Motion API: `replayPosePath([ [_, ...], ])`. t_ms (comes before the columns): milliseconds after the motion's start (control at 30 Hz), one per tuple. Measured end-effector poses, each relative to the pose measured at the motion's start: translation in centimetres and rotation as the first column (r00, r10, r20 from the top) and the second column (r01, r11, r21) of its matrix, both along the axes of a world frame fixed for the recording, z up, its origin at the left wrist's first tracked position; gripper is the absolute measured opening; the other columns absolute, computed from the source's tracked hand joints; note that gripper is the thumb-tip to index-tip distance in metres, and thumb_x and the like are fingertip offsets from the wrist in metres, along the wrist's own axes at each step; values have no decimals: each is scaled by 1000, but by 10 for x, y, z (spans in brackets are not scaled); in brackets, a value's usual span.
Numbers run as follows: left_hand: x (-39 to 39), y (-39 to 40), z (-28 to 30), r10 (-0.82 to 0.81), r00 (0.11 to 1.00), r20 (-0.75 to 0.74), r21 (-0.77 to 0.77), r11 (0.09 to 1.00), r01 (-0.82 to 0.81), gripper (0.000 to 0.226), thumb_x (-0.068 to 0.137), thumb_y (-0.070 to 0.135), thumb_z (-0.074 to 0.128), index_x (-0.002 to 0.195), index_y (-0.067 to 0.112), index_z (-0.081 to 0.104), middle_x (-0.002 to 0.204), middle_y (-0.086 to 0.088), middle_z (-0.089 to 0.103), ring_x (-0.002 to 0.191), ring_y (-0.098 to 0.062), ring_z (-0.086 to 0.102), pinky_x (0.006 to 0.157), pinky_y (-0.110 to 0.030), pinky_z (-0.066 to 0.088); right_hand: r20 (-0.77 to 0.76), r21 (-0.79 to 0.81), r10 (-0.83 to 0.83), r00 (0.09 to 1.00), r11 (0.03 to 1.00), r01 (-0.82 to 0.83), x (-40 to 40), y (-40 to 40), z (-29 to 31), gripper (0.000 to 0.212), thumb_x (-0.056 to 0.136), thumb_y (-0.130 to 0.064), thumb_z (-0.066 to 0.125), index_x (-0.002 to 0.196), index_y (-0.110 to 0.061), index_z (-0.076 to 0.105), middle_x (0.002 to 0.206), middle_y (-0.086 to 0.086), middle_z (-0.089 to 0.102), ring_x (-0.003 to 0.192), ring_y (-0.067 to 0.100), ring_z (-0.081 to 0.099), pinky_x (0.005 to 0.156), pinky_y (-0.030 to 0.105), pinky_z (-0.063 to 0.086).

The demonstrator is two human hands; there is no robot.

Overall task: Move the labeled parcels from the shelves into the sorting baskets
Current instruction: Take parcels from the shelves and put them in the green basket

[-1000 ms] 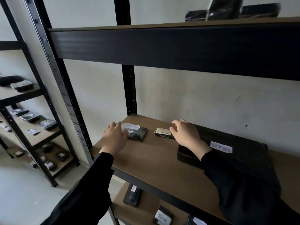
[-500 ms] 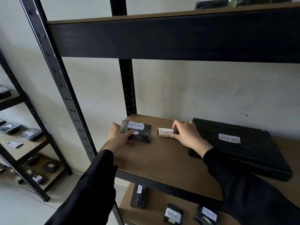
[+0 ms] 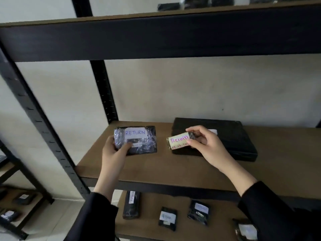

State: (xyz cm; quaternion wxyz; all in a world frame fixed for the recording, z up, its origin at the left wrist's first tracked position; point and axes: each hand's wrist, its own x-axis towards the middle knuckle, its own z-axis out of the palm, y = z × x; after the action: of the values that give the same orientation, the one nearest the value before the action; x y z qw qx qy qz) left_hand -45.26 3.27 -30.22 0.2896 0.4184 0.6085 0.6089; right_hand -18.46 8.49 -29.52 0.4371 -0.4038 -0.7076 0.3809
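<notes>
Brown shelf board [image 3: 173, 169] against pale wall [image 3: 173, 87]; left grip [image 3: 113, 153] around wrapped parcel [image 3: 139, 141]; right grip [image 3: 206, 146] pinching small parcel [image 3: 178, 140]

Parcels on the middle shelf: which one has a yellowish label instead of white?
The small roll-shaped parcel pinched in the right hand. Its label reads "Return" in pink; the plastic-wrapped parcel in the left hand carries a white label.

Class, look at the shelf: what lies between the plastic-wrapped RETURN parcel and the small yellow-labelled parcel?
Nothing: the head view shows only bare brown shelf board between the wrapped parcel and the yellow-labelled parcel.
</notes>
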Motion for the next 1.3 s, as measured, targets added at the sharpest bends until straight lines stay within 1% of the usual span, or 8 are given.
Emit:
replayPosePath([
  [133, 66, -27, -7, -98, 995, 17, 0, 995, 98, 11, 85, 8, 64, 91, 14, 58, 95, -9, 71, 92, -27, 67, 85, -45, 52, -66, -7, -73, 995, 997, 73, 81, -53, -7, 26, 90, -16, 61, 113, -29, 63, 103, 1, 67, 97, 30, 62, 81, 46, 53],
  [400, 241, -95, -36, -329, 944, 8, -91, 940, 329, 12, 87, 15, 64, 96, 16, 57, 95, -11, 69, 93, -33, 63, 81, -41, 47, -116, -96, -306, 945, 950, 296, 253, -170, -24, 24, 89, -11, 60, 109, -25, 62, 106, 0, 68, 99, 11, 66, 76, 25, 55],
  [500, 306, -122, -45, -392, 919, 49, -120, 911, 395, 20, 85, 14, 65, 104, 15, 59, 102, -5, 71, 97, -25, 65, 88, -42, 49, -117, -127, -409, 905, 910, 395, 313, -215, -37, 27, 89, -7, 60, 111, -22, 61, 106, -1, 68, 90, 9, 68, 73, 20, 53],
  [633, 386, -148, -51, -482, 873, 71, -132, 863, 487, 18, 86, 5, 62, 95, 21, 60, 92, 3, 71, 81, -16, 65, 69, -29, 48, -100, -180, -537, 838, 838, 516, 380, -265, -61, 26, 89, -6, 60, 113, -16, 59, 108, 0, 68, 91, 6, 68, 70, 19, 53],
  [733, 435, -160, -58, -542, 835, 89, -160, 820, 549, 21, 86, 7, 63, 99, 24, 60, 98, 5, 71, 92, -12, 66, 81, -30, 49, -103, -220, -613, 784, 782, 582, 424, -293, -74, 26, 89, -6, 60, 115, -11, 59, 111, 4, 67, 94, 5, 67, 71, 19, 54],
  [867, 495, -168, -65, -625, 775, 87, -209, 750, 628, 22, 88, 10, 62, 104, 23, 57, 101, 5, 70, 97, -15, 66, 90, -37, 51, -103, -249, -686, 720, 719, 649, 474, -317, -83, 24, 89, -11, 61, 111, -22, 60, 110, -3, 66, 100, 7, 66, 72, 21, 55],
  [1067, 577, -161, -85, -714, 698, 60, -279, 659, 698, 23, 86, 5, 64, 91, 25, 56, 93, 8, 69, 90, -13, 67, 75, -26, 52, -102, -239, -785, 612, 616, 751, 543, -332, -96, 24, 89, -10, 62, 106, -27, 60, 107, -3, 67, 90, 10, 70, 73, 24, 57],
  [1300, 678, -125, -127, -763, 634, 124, -402, 545, 736, 26, 83, 6, 68, 98, 24, 56, 103, -1, 69, 96, -20, 66, 93, -43, 51, -34, -307, -857, 514, 498, 811, 631, -319, -118, 25, 88, -9, 63, 102, -28, 62, 106, 3, 68, 95, 13, 68, 75, 24, 57],
])
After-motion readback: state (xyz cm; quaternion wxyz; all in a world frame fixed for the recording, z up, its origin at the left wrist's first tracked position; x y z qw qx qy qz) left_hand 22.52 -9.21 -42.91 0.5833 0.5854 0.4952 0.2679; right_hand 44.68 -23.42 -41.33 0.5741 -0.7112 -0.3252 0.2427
